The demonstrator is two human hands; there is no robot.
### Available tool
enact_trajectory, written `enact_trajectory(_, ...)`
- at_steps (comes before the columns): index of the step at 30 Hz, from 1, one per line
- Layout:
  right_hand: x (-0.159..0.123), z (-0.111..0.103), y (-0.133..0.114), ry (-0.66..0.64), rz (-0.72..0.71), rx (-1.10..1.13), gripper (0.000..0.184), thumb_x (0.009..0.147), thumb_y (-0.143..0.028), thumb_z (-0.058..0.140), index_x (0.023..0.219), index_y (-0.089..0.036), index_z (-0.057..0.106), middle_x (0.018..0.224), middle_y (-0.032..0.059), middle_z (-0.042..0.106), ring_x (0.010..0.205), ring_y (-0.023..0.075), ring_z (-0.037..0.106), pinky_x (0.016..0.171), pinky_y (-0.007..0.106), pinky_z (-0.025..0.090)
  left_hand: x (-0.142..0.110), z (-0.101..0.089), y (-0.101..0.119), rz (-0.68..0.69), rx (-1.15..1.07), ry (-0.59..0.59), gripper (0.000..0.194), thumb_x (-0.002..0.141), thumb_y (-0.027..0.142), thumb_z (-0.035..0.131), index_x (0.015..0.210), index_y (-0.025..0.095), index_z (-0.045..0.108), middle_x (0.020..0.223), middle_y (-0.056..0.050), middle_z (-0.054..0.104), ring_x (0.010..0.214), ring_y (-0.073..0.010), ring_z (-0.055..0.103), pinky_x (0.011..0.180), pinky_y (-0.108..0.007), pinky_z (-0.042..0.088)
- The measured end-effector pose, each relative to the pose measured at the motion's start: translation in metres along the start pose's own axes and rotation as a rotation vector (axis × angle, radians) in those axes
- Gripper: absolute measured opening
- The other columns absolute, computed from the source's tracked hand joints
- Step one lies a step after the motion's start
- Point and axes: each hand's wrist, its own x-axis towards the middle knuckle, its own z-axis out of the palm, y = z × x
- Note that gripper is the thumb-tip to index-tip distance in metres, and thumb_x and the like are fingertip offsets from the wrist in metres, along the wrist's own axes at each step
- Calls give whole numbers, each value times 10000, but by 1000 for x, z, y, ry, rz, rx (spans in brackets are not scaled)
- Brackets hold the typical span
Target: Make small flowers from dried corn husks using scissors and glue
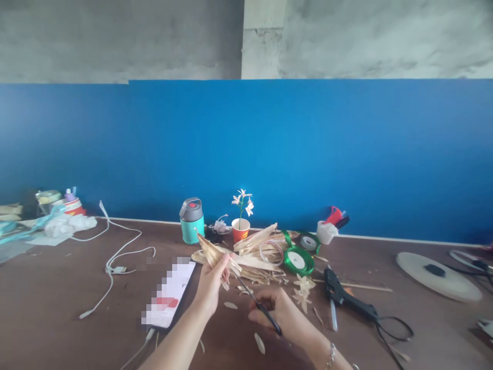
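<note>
Pinched in my left hand (pixel 212 281) is a pale dried corn husk (pixel 209 250), its tip pointing up and its cut ends spreading past my thumb. My right hand (pixel 272 311) is closed around a slim tool with a black handle (pixel 269 317); its thin dark tip reaches toward the husk, and its exact kind is unclear. Behind my hands lies a heap of dried husks (pixel 260 246). Small petal-shaped pieces (pixel 259 343) are scattered on the table below. Pale husk flowers (pixel 302 292) lie right of my right hand.
A phone (pixel 173 298) lies by my left forearm, cables beyond it. At the back stand a teal flask (pixel 192 222) and a paper cup (pixel 241 231) with a flower stem. Green ribbon rolls (pixel 299 261), a black glue gun (pixel 348 298) and a round lid (pixel 439 276) are rightward.
</note>
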Motion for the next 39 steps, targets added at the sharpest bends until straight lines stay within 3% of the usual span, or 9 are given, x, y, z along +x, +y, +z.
enact_trajectory(16,2,8,-1,48,-14,64,148,666,-272,666,703,-142,606,405,-79,474,301,48,355,287,154,221,-9,8,-4,-27,-105,100,512,559,467,804,900,90,745,488,36,519,451,-56,436,427,-161,328)
enact_trajectory(22,4,9,0,35,-3,122,207,646,-311,696,709,-143,593,401,-86,475,283,39,342,283,153,220,-12,10,-9,-3,-128,136,519,537,471,817,885,92,746,500,31,540,451,-58,449,436,-169,357)
enact_trajectory(39,-1,7,-9,36,-25,116,246,641,-345,708,703,-139,587,433,-77,476,315,39,359,293,147,248,-12,8,-15,-16,-136,85,498,612,463,779,982,133,727,558,30,565,479,-71,493,465,-181,394)
